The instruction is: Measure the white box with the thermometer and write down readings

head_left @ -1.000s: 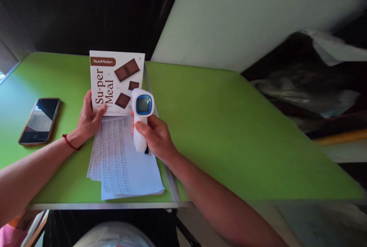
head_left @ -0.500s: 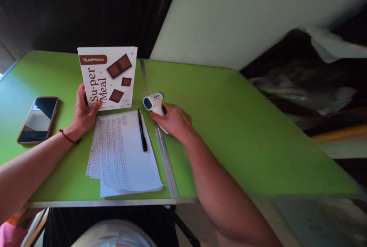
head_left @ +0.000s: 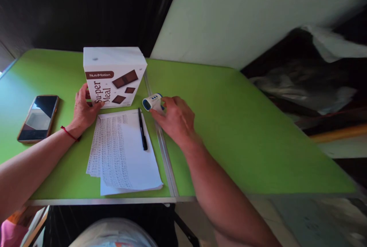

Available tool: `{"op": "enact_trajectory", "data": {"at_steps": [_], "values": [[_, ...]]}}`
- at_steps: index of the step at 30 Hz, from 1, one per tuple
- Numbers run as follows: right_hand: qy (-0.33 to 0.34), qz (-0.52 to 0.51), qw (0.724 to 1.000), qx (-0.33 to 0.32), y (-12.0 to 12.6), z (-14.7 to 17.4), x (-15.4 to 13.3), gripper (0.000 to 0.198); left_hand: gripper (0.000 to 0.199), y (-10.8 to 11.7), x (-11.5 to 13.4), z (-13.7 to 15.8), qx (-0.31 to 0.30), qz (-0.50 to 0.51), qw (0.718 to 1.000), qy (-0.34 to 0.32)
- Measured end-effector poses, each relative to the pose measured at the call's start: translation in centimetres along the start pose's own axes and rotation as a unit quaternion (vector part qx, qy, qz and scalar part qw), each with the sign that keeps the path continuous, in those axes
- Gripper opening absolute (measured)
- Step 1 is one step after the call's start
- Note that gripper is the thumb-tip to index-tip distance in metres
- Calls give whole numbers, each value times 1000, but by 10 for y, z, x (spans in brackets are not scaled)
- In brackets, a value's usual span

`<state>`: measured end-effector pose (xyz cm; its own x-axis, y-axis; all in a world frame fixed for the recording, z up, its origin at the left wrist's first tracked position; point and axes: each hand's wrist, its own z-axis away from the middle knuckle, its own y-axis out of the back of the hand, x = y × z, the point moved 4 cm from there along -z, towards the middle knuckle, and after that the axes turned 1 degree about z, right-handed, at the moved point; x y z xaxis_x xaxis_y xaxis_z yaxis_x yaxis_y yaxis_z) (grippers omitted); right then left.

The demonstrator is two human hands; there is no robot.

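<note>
My left hand grips the lower left corner of a white NutriMotion box with brown chocolate pieces printed on its front. The box stands upright on the table, its top face showing. To its right, my right hand is closed on a white and blue infrared thermometer, whose screen end faces me; the handle is mostly hidden by my fingers. Just in front of the box lie handwritten sheets of paper, with a black pen resting on them.
A smartphone in a brown case lies on the left of the green table. A metal seam runs across the tabletop. Behind are a dark panel and a pale wall. Plastic bags sit beyond the right edge.
The box has tipped upright, so its top face now shows, and it sits slightly farther right. The thermometer has tilted lower, and my right hand has shifted its fingers on it.
</note>
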<state>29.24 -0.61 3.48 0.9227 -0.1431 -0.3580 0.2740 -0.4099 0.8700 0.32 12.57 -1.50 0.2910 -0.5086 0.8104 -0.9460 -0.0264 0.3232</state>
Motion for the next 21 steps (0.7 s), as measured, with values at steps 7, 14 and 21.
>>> {"op": "enact_trajectory", "data": {"at_steps": [7,14,21], "values": [[17,-64,990,-128,-20,20,-35,16,62,7,2,5,35,11,999,26],[39,-169,982,-78,-9,15,-28,29,9,-3,93,38,-83,-79,979,-170],[31,-383,922,-45,-1,20,-21,49,41,-38,141,103,-398,-345,812,-252]]}}
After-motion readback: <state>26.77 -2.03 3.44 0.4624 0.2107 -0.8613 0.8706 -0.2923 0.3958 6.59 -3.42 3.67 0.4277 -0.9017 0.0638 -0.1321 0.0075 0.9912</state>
